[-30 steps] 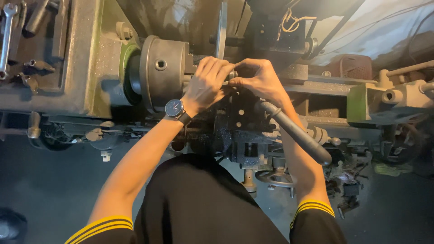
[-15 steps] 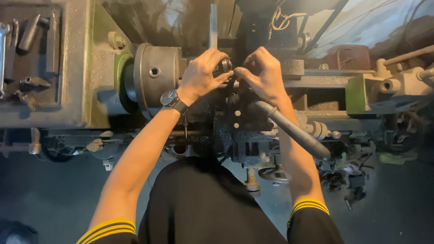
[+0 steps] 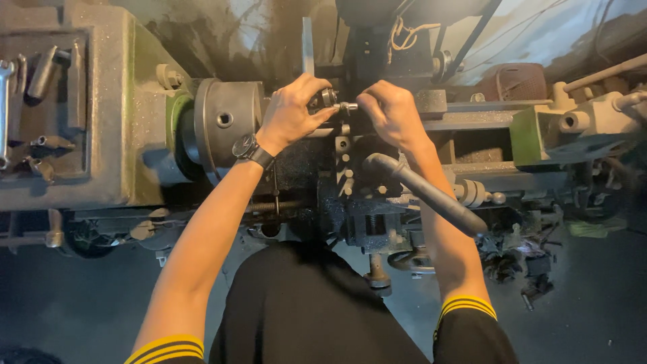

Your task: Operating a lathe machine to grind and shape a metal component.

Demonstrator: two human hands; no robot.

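A lathe is seen from above. The left hand (image 3: 291, 111) is curled over a small metal part (image 3: 328, 98) just right of the round grey chuck (image 3: 226, 121); its fingers are closed on that part, though the palm hides most of it. The right hand (image 3: 391, 114) is held just beside it, its fingers pinched on a short metal bolt (image 3: 347, 106) that points towards the left hand. What the bolt enters is covered by the fingers and cannot be made out. Beneath the hands the dark tool post (image 3: 350, 168) is partly hidden by the forearms. A long grey handle (image 3: 424, 192) is crossed by the right forearm. The tailstock (image 3: 573, 128) is well apart, at the right.
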